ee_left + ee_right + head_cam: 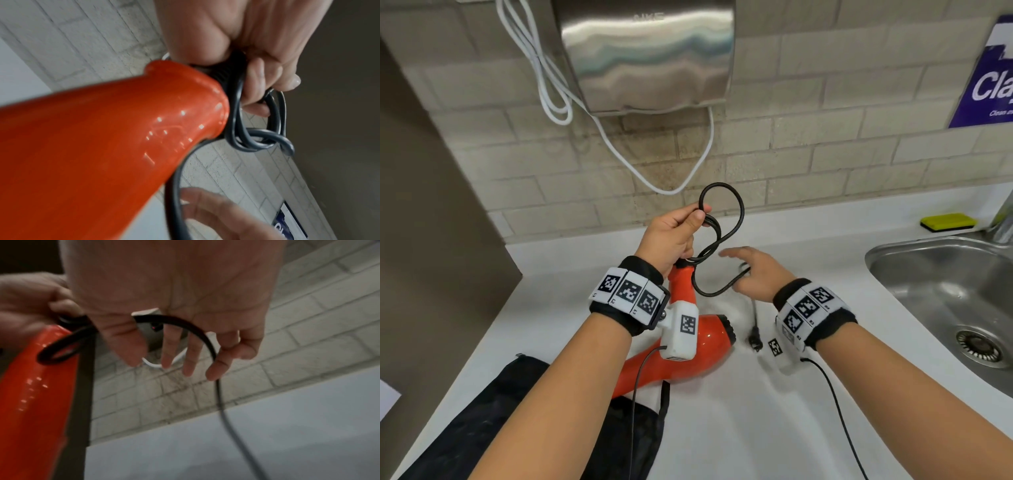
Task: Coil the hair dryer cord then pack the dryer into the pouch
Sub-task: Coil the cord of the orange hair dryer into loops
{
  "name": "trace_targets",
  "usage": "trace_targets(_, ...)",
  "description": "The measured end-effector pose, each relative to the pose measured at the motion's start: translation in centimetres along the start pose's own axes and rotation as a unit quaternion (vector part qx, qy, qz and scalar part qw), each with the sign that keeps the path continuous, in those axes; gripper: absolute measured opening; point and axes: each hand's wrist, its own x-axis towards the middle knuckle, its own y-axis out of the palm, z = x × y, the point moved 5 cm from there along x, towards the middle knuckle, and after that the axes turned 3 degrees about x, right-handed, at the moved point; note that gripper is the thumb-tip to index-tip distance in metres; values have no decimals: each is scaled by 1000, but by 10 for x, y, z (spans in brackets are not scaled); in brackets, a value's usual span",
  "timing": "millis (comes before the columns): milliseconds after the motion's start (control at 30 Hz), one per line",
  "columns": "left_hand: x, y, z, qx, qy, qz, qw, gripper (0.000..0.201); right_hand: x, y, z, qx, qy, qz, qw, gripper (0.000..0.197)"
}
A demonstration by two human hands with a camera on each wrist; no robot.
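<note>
An orange hair dryer [688, 346] is held just above a white counter [722, 428], handle end up, as its black cord [726, 209] is gathered into loops at the base of the handle. The left hand [671, 236] pinches the finished loops between thumb and curled fingers beside the cord's strain relief. The right hand [756, 270] is spread, fingers loose, with the free run of cord draped across its fingertips [213, 369]; the plug [755, 339] hangs near the counter. A black pouch [493, 421] lies just below the dryer, partly under the left forearm. To finish the coil well, the right hand should probably feed even loops of matching size into the left thumb's pinch, without twisting or letting earlier loops slip. A steel sink [893, 260] sits to the right.
</note>
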Motion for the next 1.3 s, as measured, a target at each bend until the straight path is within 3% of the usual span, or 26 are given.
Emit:
trace_targets(167,2,-12,1,-8,4,-20,1000,20,-15,8,23,-181,-79,66,978,44)
trace_targets(267,2,-14,2,-9,3,-26,1000,19,-16,23,19,-186,-120,70,973,54)
trace_targets(400,0,-6,1,-9,1,-8,1000,17,-10,30,22,74,-101,70,990,44)
trace_targets(500,-3,4,0,-11,1,6,1000,15,-7,33,34,253,-122,87,956,39)
trace_targets(567,-4,8,-1,-14,2,10,1000,15,-4,35,39,314,-127,78,938,33)
trace_targets(700,-5,6,-2,-1,-3,-3,1000,17,1,26,33,286,-81,-20,954,19)
trace_targets(833,-6,-4,-1,7,-13,-9,1000,20,8,7,-12,170,32,-129,977,19)
trace_targets(933,-6,-8,-1,24,-19,9,999,19,10,-3,-42,77,104,-139,982,18)
trace_targets(1067,-8,-1,-2,32,-19,21,999,25,14,-4,-50,39,135,-120,983,18)
trace_targets(1133,-8,3,-3,31,-16,22,999,25,12,-9,-37,43,96,-123,987,25)
trace_targets(1200,-7,4,-3,31,-13,17,999,26,7,-20,-10,103,0,-166,981,37)
trace_targets(1300,-5,4,-2,34,-11,13,999,25,-7,-39,35,212,-133,-236,939,30)
